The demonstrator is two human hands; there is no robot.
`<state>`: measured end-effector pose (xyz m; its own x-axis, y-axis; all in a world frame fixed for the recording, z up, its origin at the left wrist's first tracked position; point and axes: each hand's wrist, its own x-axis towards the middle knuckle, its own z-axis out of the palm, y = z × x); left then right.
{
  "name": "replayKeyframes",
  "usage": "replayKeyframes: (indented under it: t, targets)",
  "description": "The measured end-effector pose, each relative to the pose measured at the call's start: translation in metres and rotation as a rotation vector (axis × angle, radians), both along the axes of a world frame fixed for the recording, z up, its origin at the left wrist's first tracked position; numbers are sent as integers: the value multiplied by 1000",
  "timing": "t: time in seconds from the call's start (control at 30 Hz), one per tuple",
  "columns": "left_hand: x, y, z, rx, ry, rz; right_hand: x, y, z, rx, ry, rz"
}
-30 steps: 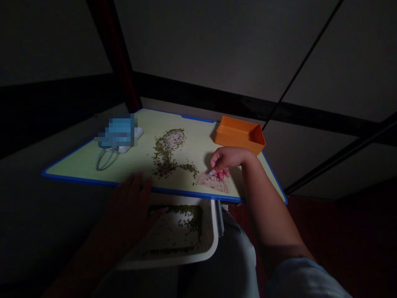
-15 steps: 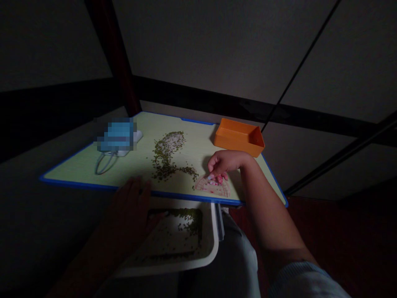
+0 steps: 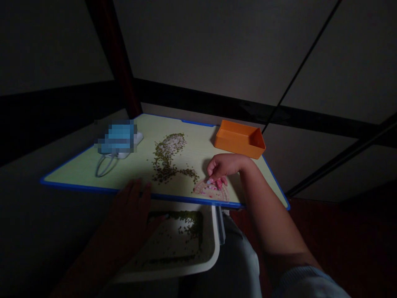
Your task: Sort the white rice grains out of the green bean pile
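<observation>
Since the earlier frame, the clear, pinkish fan-shaped plate (image 3: 214, 195) has slid a little toward the near edge of the board (image 3: 133, 171), and the fingertips of my right hand (image 3: 225, 164) have gone together with it. The plate lies flat directly under and just in front of these fingertips. Its long side seems to run about along the near blue edge, and its curved side seems to face away from me. My right hand is the nearer one; my left hand (image 3: 130, 207) is well to the left of it.

My right fingers are curled down, with thumb and forefinger close together, but I cannot tell if something is pinched between them. My left hand is loosely spread at the near edge, grasping nothing that I can see, with its thumb reaching over the white basin (image 3: 215, 248).

The plate looks thin and like plastic, with small marks along its curve. To its left lie the small green grains (image 3: 167, 155), loose and dry-looking, paler in the farther part; more are in the round-cornered basin. Beyond my right wrist stands a smooth orange box (image 3: 231, 145), rectangular and open on top. At the far left a thin pale cord (image 3: 101, 167) makes a loop. The board is pale, with a smooth blue rim.
</observation>
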<state>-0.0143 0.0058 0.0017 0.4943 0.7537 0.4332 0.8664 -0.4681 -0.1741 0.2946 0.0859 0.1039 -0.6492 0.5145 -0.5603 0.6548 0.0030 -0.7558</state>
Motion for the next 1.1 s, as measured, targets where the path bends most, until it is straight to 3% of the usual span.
replayKeyframes:
  t: [0.47, 0.77, 1.1]
  targets:
    - [-2, 2, -2, 62, -8, -13, -4, -3, 6, 50, -102, -84]
    - [0, 1, -1, 84, 5, -15, -13, -5, 3, 138, -56, -66]
    - [-2, 0, -2, 82, 11, -12, -21, -8, 0, 84, -32, 20]
